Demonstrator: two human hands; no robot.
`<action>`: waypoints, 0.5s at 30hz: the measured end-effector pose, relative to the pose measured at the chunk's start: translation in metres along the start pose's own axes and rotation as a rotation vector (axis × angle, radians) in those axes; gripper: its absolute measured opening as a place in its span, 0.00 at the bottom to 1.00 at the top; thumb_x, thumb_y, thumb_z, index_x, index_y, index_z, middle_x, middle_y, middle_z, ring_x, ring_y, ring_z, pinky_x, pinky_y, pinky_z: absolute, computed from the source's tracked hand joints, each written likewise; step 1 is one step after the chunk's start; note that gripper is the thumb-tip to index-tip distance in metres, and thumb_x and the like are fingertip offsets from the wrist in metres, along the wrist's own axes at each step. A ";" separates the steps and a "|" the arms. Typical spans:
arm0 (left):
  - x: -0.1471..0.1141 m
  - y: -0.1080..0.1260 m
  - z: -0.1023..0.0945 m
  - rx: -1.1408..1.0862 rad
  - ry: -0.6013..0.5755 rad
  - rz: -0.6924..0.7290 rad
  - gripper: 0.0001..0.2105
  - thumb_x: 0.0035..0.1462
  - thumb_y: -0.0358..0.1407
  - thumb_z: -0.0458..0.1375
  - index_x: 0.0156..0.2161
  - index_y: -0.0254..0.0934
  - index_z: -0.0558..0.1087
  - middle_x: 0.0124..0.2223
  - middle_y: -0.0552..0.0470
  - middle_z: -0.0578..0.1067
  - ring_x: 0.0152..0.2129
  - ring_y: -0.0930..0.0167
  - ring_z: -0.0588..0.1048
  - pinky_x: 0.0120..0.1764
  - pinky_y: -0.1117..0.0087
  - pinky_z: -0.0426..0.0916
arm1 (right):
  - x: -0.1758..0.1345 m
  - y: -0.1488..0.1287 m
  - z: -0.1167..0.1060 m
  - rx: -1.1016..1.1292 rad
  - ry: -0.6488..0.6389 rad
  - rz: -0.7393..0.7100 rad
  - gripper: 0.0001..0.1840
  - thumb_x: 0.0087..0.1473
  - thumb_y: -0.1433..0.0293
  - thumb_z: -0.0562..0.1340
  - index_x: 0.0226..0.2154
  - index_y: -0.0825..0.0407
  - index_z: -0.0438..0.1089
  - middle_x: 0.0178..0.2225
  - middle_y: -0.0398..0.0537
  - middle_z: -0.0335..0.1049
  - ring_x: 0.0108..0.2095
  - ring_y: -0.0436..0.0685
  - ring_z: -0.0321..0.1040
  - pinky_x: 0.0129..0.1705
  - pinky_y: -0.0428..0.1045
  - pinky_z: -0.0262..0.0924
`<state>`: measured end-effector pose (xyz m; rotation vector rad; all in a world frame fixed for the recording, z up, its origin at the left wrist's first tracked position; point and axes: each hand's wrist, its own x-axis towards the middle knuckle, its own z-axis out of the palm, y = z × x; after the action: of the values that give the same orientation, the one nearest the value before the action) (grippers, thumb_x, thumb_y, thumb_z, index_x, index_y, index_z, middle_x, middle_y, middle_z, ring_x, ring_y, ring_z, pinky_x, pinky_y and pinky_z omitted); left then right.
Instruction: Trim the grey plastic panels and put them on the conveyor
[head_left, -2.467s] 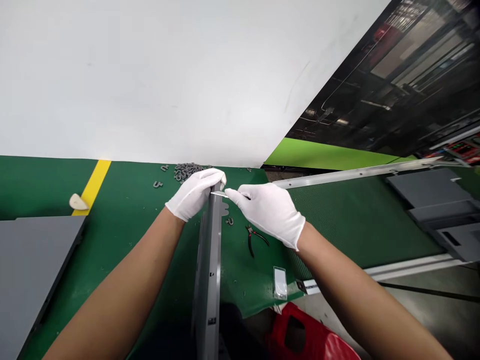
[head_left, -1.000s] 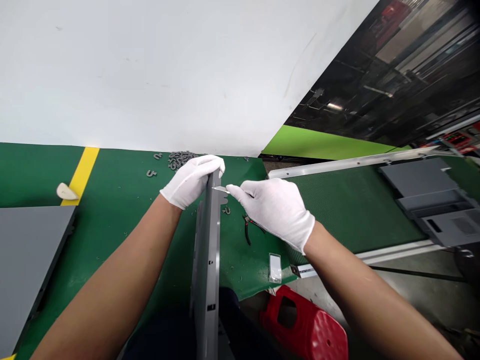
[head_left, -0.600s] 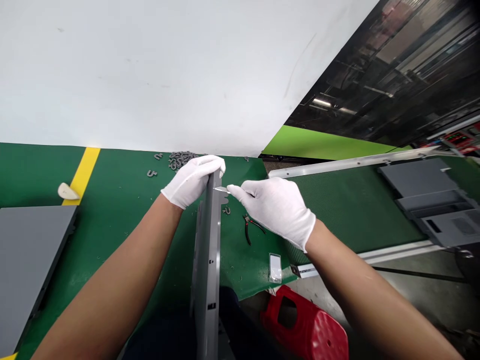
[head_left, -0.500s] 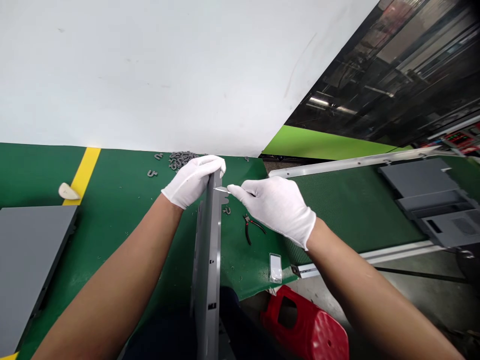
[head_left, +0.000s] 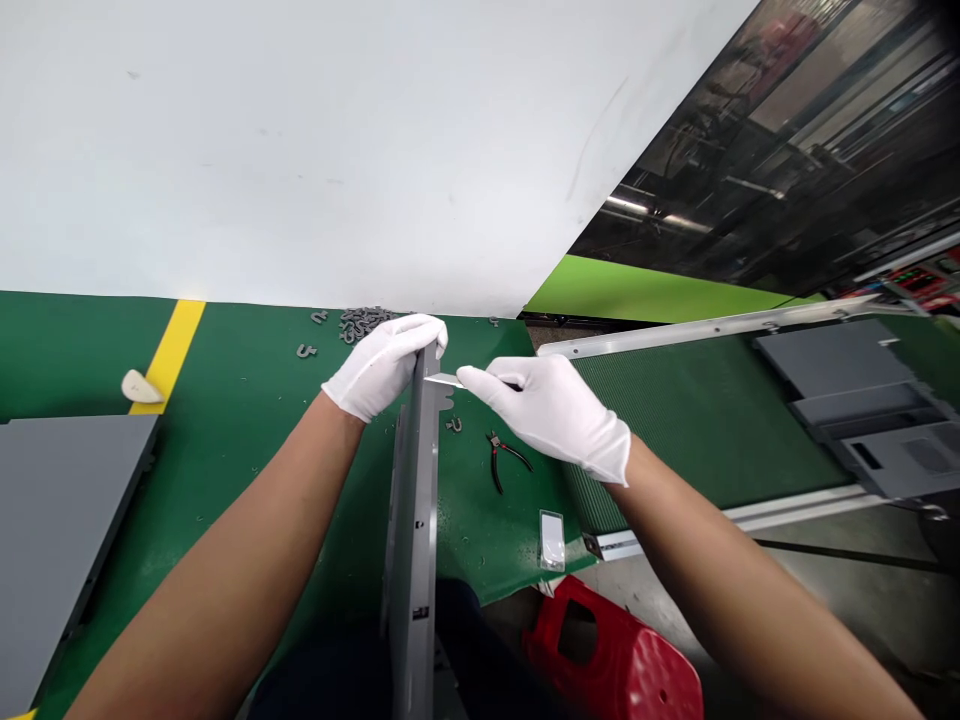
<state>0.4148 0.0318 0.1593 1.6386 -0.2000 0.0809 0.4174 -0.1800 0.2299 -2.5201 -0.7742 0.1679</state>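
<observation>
At the near side of the green table (head_left: 247, 390), the grey panel (head_left: 420, 480) is standing on edge, probably to bring its narrow rim within the blade's reach. The left hand (head_left: 386, 367) is curling over the far top corner, gripping it, seemingly for steadiness. The right hand (head_left: 551, 412) is pinching a thin blade (head_left: 444, 380), fingers folded, its tip meeting the rim just below that corner.

Can't read any text or labels here tbh, the red stuff (head_left: 911, 280) past the belt (head_left: 697, 420) is too blurry.
</observation>
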 end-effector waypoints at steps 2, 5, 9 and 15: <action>-0.003 0.000 0.000 -0.012 0.003 -0.020 0.13 0.66 0.42 0.53 0.32 0.38 0.72 0.32 0.52 0.72 0.30 0.69 0.67 0.34 0.68 0.63 | -0.006 0.003 -0.001 0.240 0.012 0.082 0.33 0.65 0.43 0.55 0.20 0.50 0.63 0.19 0.38 0.57 0.23 0.49 0.54 0.30 0.48 0.48; -0.012 0.003 0.001 -0.001 -0.008 -0.106 0.13 0.65 0.44 0.56 0.47 0.40 0.76 0.43 0.48 0.77 0.41 0.64 0.74 0.45 0.65 0.69 | -0.020 0.009 0.002 0.483 0.031 0.210 0.33 0.63 0.41 0.55 0.23 0.50 0.68 0.18 0.37 0.57 0.22 0.50 0.55 0.29 0.48 0.51; -0.034 0.011 0.009 -0.041 0.036 -0.217 0.33 0.61 0.45 0.62 0.69 0.48 0.61 0.69 0.46 0.66 0.63 0.58 0.66 0.61 0.58 0.66 | -0.043 0.019 0.020 0.755 0.025 0.358 0.32 0.62 0.41 0.56 0.25 0.50 0.69 0.17 0.37 0.56 0.20 0.49 0.51 0.24 0.47 0.47; -0.126 0.038 0.039 0.127 -0.014 -0.361 0.55 0.51 0.42 0.69 0.75 0.60 0.38 0.67 0.51 0.70 0.55 0.52 0.76 0.50 0.54 0.77 | -0.098 0.022 0.044 0.932 0.043 0.506 0.28 0.66 0.45 0.54 0.32 0.50 0.72 0.16 0.35 0.55 0.18 0.48 0.48 0.23 0.47 0.45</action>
<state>0.2815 0.0003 0.1720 1.7779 0.0943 -0.1964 0.3359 -0.2322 0.1783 -1.7442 0.0247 0.5067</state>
